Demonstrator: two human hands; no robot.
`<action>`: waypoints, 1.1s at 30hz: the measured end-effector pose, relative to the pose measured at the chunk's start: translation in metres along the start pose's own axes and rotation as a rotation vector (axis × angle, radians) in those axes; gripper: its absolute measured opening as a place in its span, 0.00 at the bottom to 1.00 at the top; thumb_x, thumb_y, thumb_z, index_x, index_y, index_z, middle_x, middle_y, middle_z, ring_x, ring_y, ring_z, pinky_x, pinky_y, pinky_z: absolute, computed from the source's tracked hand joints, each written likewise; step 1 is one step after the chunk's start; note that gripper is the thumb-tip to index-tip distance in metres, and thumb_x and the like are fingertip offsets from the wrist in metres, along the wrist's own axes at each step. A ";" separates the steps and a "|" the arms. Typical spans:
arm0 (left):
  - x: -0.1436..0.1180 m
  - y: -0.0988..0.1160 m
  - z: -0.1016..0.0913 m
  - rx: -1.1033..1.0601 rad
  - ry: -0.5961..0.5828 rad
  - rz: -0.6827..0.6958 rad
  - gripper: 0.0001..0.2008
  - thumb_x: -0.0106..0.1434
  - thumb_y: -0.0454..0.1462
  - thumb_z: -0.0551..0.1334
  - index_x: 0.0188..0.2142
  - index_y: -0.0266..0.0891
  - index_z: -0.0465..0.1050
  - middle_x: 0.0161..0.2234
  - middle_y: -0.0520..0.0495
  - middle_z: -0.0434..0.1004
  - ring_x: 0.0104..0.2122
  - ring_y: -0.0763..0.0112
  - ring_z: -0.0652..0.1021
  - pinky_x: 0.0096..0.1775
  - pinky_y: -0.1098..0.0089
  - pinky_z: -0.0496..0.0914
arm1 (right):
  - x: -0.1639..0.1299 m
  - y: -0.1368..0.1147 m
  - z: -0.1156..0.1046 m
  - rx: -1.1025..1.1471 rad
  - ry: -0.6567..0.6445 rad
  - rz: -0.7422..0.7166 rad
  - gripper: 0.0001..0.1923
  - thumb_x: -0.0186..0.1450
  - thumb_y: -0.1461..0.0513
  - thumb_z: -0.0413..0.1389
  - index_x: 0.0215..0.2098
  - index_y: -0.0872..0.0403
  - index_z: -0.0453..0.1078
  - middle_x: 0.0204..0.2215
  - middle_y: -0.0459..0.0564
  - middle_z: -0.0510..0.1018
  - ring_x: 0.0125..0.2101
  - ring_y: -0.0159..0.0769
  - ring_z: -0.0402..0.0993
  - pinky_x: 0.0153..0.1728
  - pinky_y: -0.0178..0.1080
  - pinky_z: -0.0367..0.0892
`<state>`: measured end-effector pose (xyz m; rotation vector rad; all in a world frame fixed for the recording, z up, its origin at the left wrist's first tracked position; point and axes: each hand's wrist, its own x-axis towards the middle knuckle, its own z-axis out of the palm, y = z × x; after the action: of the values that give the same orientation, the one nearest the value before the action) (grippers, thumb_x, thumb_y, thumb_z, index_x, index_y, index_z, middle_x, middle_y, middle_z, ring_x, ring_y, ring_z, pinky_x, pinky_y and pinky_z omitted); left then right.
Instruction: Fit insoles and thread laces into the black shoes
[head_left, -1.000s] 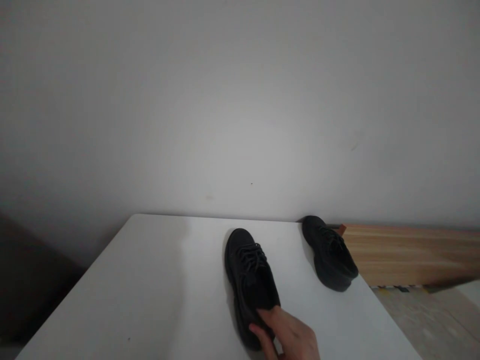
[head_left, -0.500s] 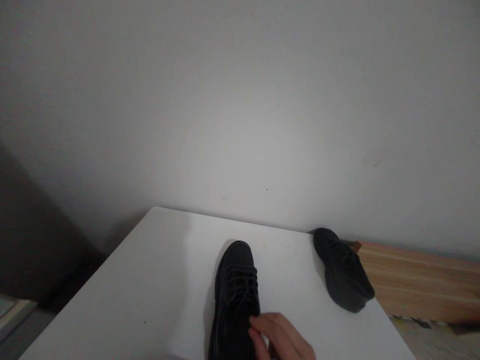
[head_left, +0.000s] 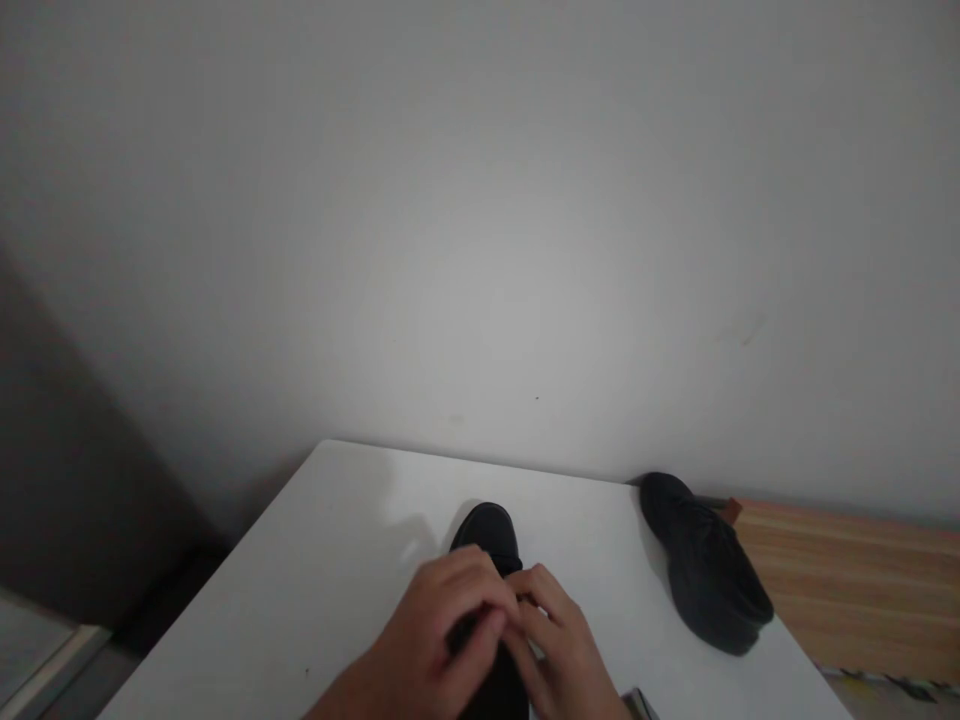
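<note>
Both hands, left hand (head_left: pixel 435 630) and right hand (head_left: pixel 559 650), fingers pinched on the near black shoe (head_left: pixel 491 535), mid-surface (head_left: pixel 337 560), front edge.

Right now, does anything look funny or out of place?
Yes: two black lace-up shoes sit on the white table. Both hands cover the near one. The far shoe rests at the table's right edge, heel seemingly past it.

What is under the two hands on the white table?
A black shoe lies under the left hand and right hand. Only its toe shows; the hands cover its laces and opening. The table carries it.
</note>
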<state>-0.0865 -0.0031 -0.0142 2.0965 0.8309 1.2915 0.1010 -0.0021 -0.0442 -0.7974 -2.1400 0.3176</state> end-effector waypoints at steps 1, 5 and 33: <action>0.003 -0.006 -0.006 0.013 -0.045 0.008 0.05 0.70 0.35 0.58 0.40 0.41 0.73 0.36 0.48 0.77 0.35 0.68 0.76 0.39 0.66 0.73 | 0.002 0.001 -0.001 0.032 -0.016 -0.009 0.07 0.69 0.69 0.53 0.41 0.52 0.70 0.38 0.52 0.76 0.37 0.38 0.74 0.35 0.38 0.72; 0.000 -0.023 -0.013 -0.015 -0.185 -0.027 0.07 0.66 0.35 0.62 0.44 0.42 0.70 0.40 0.46 0.74 0.42 0.61 0.74 0.45 0.63 0.70 | 0.008 0.007 0.000 0.100 0.032 -0.028 0.06 0.69 0.69 0.54 0.40 0.51 0.70 0.35 0.50 0.76 0.35 0.36 0.74 0.34 0.36 0.70; 0.008 -0.071 0.030 0.074 -0.032 -0.002 0.17 0.68 0.32 0.59 0.55 0.45 0.68 0.48 0.42 0.73 0.50 0.57 0.71 0.52 0.55 0.68 | -0.001 0.043 0.023 -0.033 0.320 0.100 0.06 0.72 0.66 0.52 0.41 0.51 0.70 0.34 0.50 0.76 0.35 0.37 0.75 0.35 0.38 0.72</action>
<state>-0.0719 0.0470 -0.0722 2.1679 0.8788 1.2402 0.1024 0.0308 -0.0800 -0.9105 -1.8148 0.1917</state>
